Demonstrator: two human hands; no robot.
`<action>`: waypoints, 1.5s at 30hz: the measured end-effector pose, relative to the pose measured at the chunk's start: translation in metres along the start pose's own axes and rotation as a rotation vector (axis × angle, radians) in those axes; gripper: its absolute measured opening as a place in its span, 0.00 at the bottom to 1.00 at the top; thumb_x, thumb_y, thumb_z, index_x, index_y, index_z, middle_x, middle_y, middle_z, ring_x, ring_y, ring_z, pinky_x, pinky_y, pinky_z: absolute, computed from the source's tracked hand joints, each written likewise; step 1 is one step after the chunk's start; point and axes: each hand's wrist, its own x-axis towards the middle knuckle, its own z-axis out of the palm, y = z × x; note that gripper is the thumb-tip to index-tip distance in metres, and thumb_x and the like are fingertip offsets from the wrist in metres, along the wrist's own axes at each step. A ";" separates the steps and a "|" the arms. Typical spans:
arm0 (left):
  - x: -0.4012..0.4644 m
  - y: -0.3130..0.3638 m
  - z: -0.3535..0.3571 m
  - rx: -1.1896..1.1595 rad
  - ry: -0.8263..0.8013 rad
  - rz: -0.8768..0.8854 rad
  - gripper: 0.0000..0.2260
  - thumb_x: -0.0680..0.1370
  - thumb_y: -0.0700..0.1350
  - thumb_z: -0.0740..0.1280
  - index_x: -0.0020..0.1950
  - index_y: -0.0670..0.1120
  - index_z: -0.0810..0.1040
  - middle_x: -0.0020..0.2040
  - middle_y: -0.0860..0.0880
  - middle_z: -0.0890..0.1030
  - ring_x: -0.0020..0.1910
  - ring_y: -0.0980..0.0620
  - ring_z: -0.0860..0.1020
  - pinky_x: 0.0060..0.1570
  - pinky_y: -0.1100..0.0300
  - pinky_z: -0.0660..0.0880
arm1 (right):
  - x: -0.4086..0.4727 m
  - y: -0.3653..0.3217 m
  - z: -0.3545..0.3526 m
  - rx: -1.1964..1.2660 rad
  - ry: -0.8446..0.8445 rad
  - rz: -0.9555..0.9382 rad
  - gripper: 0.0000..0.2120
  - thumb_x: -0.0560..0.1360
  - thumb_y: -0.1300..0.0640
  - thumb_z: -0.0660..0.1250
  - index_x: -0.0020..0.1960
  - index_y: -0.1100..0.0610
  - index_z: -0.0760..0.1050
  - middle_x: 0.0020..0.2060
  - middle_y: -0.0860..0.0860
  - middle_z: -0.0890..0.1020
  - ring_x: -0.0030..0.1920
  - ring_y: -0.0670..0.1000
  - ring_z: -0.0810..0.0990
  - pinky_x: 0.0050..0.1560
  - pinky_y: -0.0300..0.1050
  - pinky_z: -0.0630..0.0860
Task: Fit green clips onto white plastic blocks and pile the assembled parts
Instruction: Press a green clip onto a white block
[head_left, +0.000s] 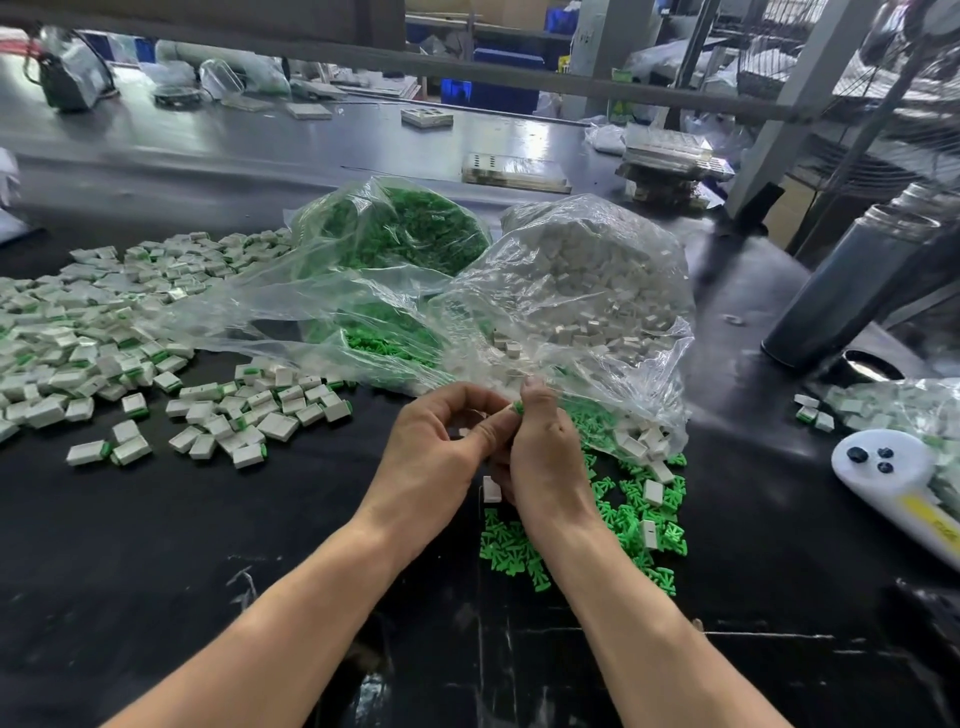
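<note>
Green clip: a small bright-green plastic clip (517, 408) sits pinched at your fingertips, above the near middle of the black table (208, 545).
Right hand: your right hand (543, 452) is curled, thumb and forefinger nipping the clip.
Left hand: your left hand (441, 452) is curled against it; whether it holds a white block, I cannot tell.
Loose stock: scattered green clips (618, 525) with four or so white rectangular plastic blocks (652, 492) lie just beside your right wrist.
Bags: two clear plastic bags, one of green clips (395, 234), one of white blocks (587, 280).
Finished pile: assembled parts (104, 332) toward the left edge, too many to count.
Risk: judged from here, a clip pressed in crooked may not seat, or spring away into the loose stock.
</note>
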 end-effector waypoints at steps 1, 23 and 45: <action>0.000 0.001 0.001 -0.003 0.005 0.001 0.02 0.78 0.44 0.75 0.47 0.47 0.85 0.45 0.40 0.86 0.40 0.48 0.85 0.39 0.58 0.81 | 0.000 -0.001 0.002 -0.021 0.020 -0.014 0.36 0.75 0.33 0.48 0.51 0.57 0.85 0.47 0.58 0.88 0.52 0.58 0.87 0.57 0.60 0.81; -0.002 0.002 0.011 -0.080 0.170 -0.044 0.04 0.79 0.40 0.74 0.45 0.48 0.86 0.45 0.43 0.88 0.44 0.46 0.86 0.41 0.57 0.82 | -0.008 -0.008 0.013 -0.013 0.113 -0.122 0.25 0.77 0.41 0.51 0.32 0.37 0.82 0.26 0.44 0.81 0.29 0.43 0.78 0.33 0.41 0.71; 0.003 0.004 -0.010 0.163 0.191 0.104 0.06 0.78 0.45 0.75 0.52 0.57 0.84 0.44 0.52 0.86 0.42 0.55 0.84 0.45 0.65 0.80 | -0.009 -0.018 -0.029 -0.146 -0.091 -0.193 0.12 0.84 0.55 0.67 0.42 0.56 0.81 0.29 0.50 0.79 0.27 0.45 0.73 0.28 0.37 0.69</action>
